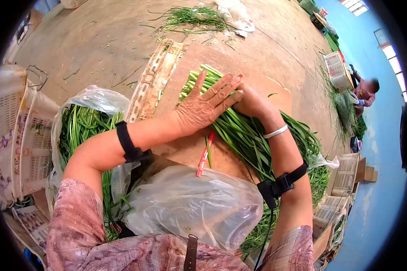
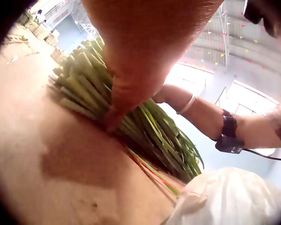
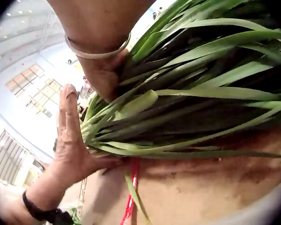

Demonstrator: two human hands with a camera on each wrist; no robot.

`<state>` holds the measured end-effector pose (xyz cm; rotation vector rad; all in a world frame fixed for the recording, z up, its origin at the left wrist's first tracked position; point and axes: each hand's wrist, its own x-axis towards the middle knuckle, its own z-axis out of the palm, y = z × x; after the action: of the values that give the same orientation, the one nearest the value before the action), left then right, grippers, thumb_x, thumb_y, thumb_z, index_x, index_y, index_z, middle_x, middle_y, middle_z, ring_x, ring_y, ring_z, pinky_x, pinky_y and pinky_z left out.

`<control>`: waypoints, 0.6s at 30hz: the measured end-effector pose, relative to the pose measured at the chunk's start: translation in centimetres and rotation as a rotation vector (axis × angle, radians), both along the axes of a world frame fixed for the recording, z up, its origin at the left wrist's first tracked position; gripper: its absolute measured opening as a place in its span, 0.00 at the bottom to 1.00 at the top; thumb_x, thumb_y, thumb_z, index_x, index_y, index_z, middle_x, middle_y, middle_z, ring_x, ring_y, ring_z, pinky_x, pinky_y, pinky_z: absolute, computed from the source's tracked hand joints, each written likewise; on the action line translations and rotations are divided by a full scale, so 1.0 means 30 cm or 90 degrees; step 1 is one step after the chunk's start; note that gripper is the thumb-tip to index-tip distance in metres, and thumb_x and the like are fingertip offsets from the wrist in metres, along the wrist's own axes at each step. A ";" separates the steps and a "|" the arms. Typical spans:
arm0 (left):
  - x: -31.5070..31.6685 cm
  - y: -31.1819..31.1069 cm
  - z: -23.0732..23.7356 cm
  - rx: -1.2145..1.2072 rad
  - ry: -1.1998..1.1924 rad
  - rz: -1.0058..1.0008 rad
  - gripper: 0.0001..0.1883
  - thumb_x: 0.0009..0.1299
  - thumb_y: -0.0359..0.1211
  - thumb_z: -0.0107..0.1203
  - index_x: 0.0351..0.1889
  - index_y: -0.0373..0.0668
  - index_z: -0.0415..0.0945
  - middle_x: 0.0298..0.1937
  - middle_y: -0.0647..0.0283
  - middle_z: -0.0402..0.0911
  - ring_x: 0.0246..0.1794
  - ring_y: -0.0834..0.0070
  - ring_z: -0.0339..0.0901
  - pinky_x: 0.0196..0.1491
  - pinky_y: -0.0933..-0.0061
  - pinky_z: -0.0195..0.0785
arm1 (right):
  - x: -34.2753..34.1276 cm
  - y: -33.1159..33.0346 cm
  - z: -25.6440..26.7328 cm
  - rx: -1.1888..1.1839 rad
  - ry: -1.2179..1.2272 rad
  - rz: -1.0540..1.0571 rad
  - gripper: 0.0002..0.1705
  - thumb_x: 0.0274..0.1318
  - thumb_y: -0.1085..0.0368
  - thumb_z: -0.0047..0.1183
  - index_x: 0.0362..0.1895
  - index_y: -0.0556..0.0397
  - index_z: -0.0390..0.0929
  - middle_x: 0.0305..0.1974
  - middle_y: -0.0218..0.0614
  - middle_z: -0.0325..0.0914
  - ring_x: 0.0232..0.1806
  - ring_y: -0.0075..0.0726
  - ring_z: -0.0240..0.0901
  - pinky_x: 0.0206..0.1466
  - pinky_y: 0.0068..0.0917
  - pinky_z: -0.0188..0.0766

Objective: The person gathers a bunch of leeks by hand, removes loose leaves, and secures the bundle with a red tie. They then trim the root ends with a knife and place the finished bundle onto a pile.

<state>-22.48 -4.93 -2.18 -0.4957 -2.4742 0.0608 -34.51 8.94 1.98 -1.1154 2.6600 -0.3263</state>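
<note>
A thick bundle of leafy green stalks point(image 1: 246, 135) lies aslant on a brown board point(image 1: 185, 149), pale cut ends at the far left, long leaves towards the right. Across the stalks rests my left hand point(image 1: 208, 99), its fingers straight and spread; in the right wrist view its thumb reaches low along the near side of the bundle point(image 3: 192, 108). My right hand point(image 1: 251, 100) curves round the far side, gripping the leaves, with its fingertips hidden. A red tie strip point(image 1: 204, 156) runs out from under the bundle, and a red end shows beside the fingertips.
A clear plastic bag point(image 1: 192, 203) bulges before my lap. Left stand a bag of greens point(image 1: 88, 119) and stacked white crates point(image 1: 27, 140). More cut greens point(image 1: 190, 17) lie on the floor ahead. At right, another person point(image 1: 365, 90) sits by the blue wall.
</note>
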 end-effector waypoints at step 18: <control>0.104 -0.073 0.066 0.108 0.017 -0.375 0.20 0.56 0.40 0.54 0.47 0.49 0.73 0.52 0.66 0.72 0.54 0.74 0.68 0.58 0.59 0.47 | 0.016 0.099 0.109 -0.161 -0.028 -0.115 0.25 0.36 0.59 0.55 0.45 0.51 0.74 0.29 0.45 0.79 0.33 0.43 0.77 0.39 0.34 0.71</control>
<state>-19.36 -7.13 -0.21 -1.1119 -2.1877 -0.3713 -34.01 11.92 5.25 -0.9209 2.7409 -0.7305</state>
